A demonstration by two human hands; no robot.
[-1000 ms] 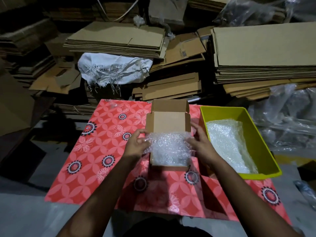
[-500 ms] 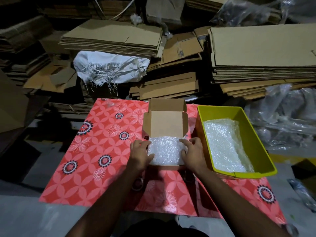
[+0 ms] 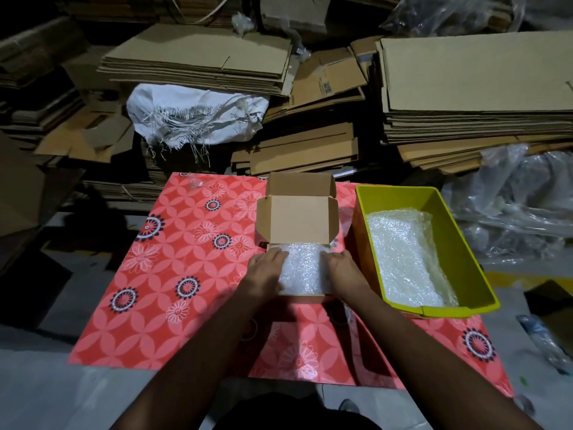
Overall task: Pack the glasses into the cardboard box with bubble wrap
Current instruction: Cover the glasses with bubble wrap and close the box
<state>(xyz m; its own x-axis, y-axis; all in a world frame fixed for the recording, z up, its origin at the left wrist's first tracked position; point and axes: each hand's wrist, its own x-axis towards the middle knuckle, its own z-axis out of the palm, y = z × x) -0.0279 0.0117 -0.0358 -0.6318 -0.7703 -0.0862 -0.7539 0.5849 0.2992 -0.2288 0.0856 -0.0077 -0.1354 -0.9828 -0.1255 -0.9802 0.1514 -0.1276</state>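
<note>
While both forearms reach forward from the bottom of the view, the left hand [image 3: 266,272] lies flat with fingers spread on the left side of a bubble wrap bundle [image 3: 304,270], and the right hand [image 3: 342,270] lies in the same way on its right side. Both hands are opened out and press on the bundle; neither is closed around it. The bundle sits inside the cardboard box [image 3: 299,223], in the near part, and it fills this part from wall to wall. If glasses are inside the wrap, I cannot tell, because the wrap hides everything. The lid of the box stands open on the far side, with small side flaps.

The box rests on a red sheet with flower pattern [image 3: 173,274] that covers the worktop. Just beside the box, on the right, stands a yellow-green plastic bin [image 3: 465,262], and more bubble wrap [image 3: 403,252] lies on its bottom.

Farther away, behind the worktop, there are stacks of flattened cardboard [image 3: 465,88], a white woven sack [image 3: 192,116] with loose threads, and on the right crumpled clear plastic [image 3: 521,197]
</note>
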